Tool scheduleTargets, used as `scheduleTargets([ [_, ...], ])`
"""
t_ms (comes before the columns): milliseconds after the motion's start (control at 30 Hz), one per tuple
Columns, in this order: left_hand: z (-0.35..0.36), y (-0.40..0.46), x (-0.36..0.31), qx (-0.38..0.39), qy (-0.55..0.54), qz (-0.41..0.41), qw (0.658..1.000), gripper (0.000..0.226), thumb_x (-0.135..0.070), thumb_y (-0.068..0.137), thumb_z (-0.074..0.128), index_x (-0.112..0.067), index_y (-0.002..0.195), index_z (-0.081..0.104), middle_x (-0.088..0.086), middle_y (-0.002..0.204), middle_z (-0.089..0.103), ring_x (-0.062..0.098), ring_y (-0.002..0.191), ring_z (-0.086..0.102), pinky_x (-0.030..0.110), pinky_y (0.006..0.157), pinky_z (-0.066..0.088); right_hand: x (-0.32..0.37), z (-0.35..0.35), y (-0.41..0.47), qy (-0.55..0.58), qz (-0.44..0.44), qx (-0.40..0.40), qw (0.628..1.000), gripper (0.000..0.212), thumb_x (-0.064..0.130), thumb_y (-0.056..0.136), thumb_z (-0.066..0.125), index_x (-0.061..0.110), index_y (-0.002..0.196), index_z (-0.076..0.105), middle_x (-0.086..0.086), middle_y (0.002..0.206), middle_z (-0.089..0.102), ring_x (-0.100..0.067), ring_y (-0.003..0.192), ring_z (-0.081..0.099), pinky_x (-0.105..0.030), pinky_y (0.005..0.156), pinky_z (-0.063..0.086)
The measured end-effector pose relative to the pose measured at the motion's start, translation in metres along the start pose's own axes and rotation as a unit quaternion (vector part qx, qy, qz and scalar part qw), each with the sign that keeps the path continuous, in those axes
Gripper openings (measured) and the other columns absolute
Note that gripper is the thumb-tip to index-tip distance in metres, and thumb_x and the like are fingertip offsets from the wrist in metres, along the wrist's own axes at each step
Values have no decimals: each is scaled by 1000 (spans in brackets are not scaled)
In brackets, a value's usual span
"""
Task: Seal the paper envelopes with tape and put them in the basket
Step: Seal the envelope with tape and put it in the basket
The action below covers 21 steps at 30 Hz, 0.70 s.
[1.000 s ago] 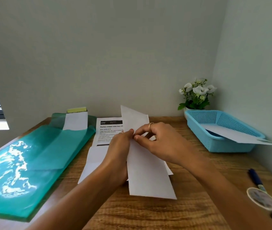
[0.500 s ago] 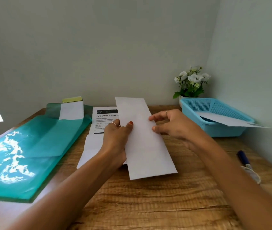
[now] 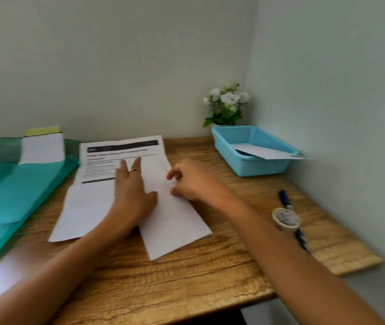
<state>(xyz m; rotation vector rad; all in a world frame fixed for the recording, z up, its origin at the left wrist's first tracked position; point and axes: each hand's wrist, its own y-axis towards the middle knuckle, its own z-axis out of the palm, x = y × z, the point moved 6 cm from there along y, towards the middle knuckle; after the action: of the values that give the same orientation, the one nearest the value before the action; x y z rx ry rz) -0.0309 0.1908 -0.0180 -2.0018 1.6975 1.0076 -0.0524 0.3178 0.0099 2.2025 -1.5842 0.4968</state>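
Note:
A long white envelope [image 3: 175, 221] lies flat on the wooden table [image 3: 186, 277], angled across a printed sheet [image 3: 121, 151]. My left hand [image 3: 132, 191] presses on it with straight, spread fingers. At the envelope's right edge my right hand [image 3: 186, 181] has its fingers and thumb curled, pinching the paper; motion blur hides the exact grip. The blue plastic basket [image 3: 245, 165] stands at the back right with another white envelope [image 3: 268, 152] lying across it. A roll of clear tape [image 3: 285, 219] sits on the table to the right, apart from both hands.
A blue pen [image 3: 284, 199] lies just behind the tape. A teal plastic folder [image 3: 10, 191] with a white and yellow pad [image 3: 42, 148] covers the left side. White flowers [image 3: 226, 106] stand in the corner behind the basket. The table's right edge runs close to the wall.
The envelope was held up between both hands and now lies flat on the table. My left hand has flattened onto it, and my right hand stays at its right edge.

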Motion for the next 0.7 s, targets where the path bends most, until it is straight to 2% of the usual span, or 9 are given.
scheduleTargets([
  [133, -2, -9, -16, -18, 42, 76, 996, 71, -14, 88, 62, -19, 148, 24, 4, 158, 4, 23, 145, -1, 40, 115, 7, 8, -16, -32, -1, -42, -72, 997, 36, 13, 87, 64, 22, 122, 60, -1, 129, 56, -15, 113, 55, -18, 78, 36],
  [267, -6, -26, -39, -68, 35, 208, 975, 61, -17, 89, 61, -21, 143, 34, -5, 158, 7, 15, 145, -1, 34, 113, 8, -1, -41, -81, -12, -69, -105, 992, 34, 15, 90, 61, 31, 121, 59, 11, 127, 54, -3, 105, 50, -14, 82, 36],
  [400, -6, -44, -61, -84, 35, 325, 941, 54, -17, 86, 63, -22, 137, 43, -6, 156, 17, 10, 144, 6, 30, 109, 10, -36, -64, -126, -30, -26, -149, 988, 25, 30, 91, 58, 36, 115, 59, 24, 122, 47, 3, 103, 48, -11, 89, 36],
  [500, -2, -56, -74, -76, 37, 384, 919, 48, -16, 86, 61, -19, 132, 48, -4, 154, 24, 12, 143, 13, 35, 109, 19, -71, -72, -150, -64, 19, -172, 983, 24, 41, 85, 61, 40, 109, 61, 27, 120, 44, 10, 91, 45, -4, 78, 30],
  [533, 0, -59, -77, -71, 39, 399, 913, 45, -16, 87, 61, -19, 131, 49, -3, 153, 26, 12, 142, 15, 38, 109, 21, -80, -73, -156, -72, 33, -173, 982, 24, 44, 82, 63, 41, 106, 61, 27, 123, 43, 11, 93, 44, -4, 77, 28],
  [600, 3, -65, -83, -59, 43, 421, 904, 40, -19, 89, 57, -19, 128, 51, -1, 151, 30, 14, 141, 20, 42, 108, 26, -97, -72, -166, -73, 60, -168, 981, 27, 45, 79, 67, 41, 105, 61, 26, 131, 40, 7, 111, 40, -12, 87, 27],
  [700, 8, -69, -89, -39, 57, 436, 897, 39, -23, 87, 52, -19, 126, 53, 1, 148, 34, 18, 139, 26, 43, 108, 29, -112, -68, -173, -89, 76, -145, 983, 37, 39, 81, 67, 39, 117, 58, 24, 138, 36, -1, 126, 35, -19, 98, 28],
])
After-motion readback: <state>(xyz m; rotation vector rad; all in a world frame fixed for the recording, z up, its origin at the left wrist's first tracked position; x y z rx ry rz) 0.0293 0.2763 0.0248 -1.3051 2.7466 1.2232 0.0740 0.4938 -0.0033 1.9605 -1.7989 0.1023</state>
